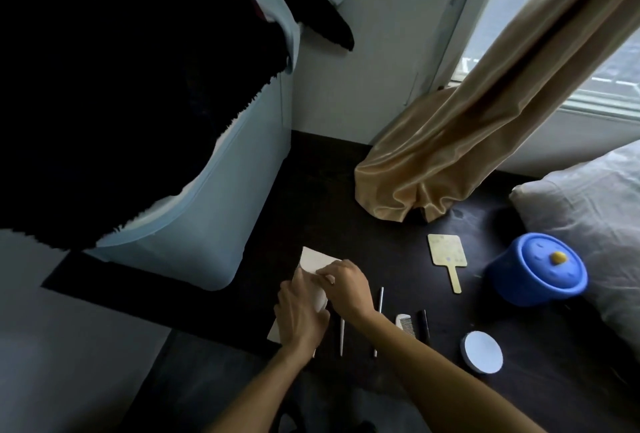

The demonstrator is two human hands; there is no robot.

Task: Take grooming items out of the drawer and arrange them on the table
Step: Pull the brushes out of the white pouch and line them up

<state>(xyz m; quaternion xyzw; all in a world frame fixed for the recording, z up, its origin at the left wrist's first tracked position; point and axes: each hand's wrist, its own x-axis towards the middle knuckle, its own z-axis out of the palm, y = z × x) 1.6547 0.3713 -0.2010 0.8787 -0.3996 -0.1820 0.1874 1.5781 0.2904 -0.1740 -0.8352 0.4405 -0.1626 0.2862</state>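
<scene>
bin: pale blue bin (207, 210) at the bench's left side, dark clothes draped over it; close to the work spot.
left hand: left hand (300, 316) lies on the near end of the white folded sheet; fingers hidden under the other hand, so its grip cannot be told, pressing or clasping.
task thing: white folded sheet (313, 261) on the left part of the bench (346, 190), towards the front edge, under both hands; long axis runs near to far.
right hand: right hand (346, 285) over the far half, grip pinched on a fold of the sheet; nearer hand to the row.
row: white stick (341, 337), metal rod (379, 314), comb (406, 326), black stick (425, 323), all lying near to far, just right of the sheet.
further right: round compact (482, 351) near the front edge; hand mirror (446, 254) behind, handle pointing near; blue lidded pot (538, 269) against a pillow (588, 210).
drawer: not in view.
room: bare bench beyond the sheet, towards the curtain (433, 155); tight on the left by the bin and on the right by the sticks.
next, judged: flatten or square the sheet in place, parallel to the row.
</scene>
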